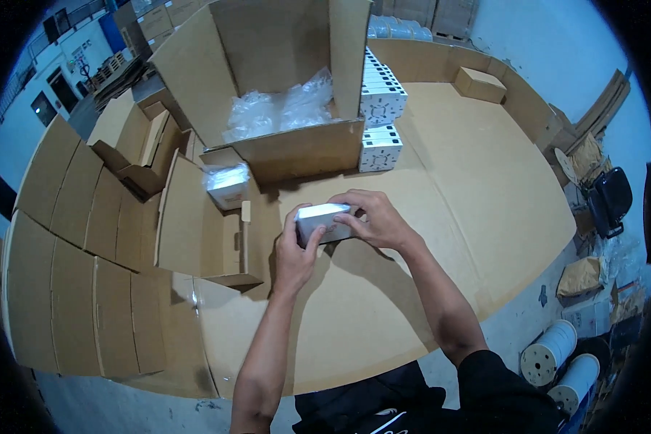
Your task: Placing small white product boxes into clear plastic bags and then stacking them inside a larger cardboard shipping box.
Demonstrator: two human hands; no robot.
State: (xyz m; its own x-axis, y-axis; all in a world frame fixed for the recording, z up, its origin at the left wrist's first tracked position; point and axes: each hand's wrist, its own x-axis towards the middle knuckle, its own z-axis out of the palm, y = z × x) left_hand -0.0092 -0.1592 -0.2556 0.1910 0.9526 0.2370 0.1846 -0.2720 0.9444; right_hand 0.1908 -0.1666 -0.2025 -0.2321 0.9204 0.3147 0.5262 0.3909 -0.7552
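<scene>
A: Where is the small box [325,219] sitting?

B: It is lying between the two hands, near the middle of the cardboard-covered table [441,267]. The left hand [294,254] is gripping its left end, with the thumb pressing on the near face. The right hand [376,218] is grasping the right end, fingers curling over it. Whether its underside is touching the table, I'm not able to tell.

A: And how is it looking?

B: It is showing a flat, silvery-white top that is catching the light, and a greyer near face. To its left, an open carton [184,224] is holding a pale, plastic-wrapped box [228,189].
</scene>
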